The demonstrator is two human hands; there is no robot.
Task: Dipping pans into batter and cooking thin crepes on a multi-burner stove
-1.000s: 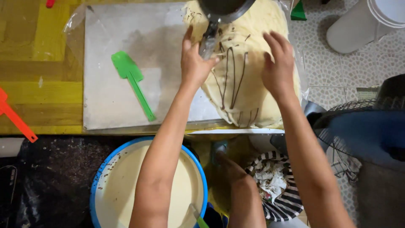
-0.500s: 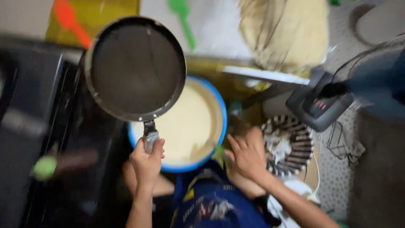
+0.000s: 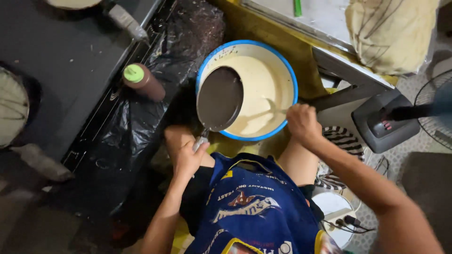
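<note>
My left hand [image 3: 189, 158] grips the handle of a small dark frying pan [image 3: 219, 98], held tilted over the left side of a blue-rimmed bowl [image 3: 290, 74] full of pale batter [image 3: 263, 89]. My right hand [image 3: 303, 123] is closed on the handle of a ladle [image 3: 263, 113] that dips into the batter from the right. The ladle's scoop is partly sunk in the batter. Below the bowl, a blue apron [image 3: 254, 207] covers my lap.
A brown squeeze bottle with a green cap [image 3: 142, 81] stands left of the bowl on black plastic sheeting [image 3: 141, 127]. A dark griddle [image 3: 52, 70] lies at far left. A stack of thin pale crepes [image 3: 391, 30] sits top right. A fan [image 3: 405, 117] stands at right.
The view has swung down and left. The pan has come down from above the stove area to the bowl's left rim. My right hand has taken hold of the ladle in the batter.
</note>
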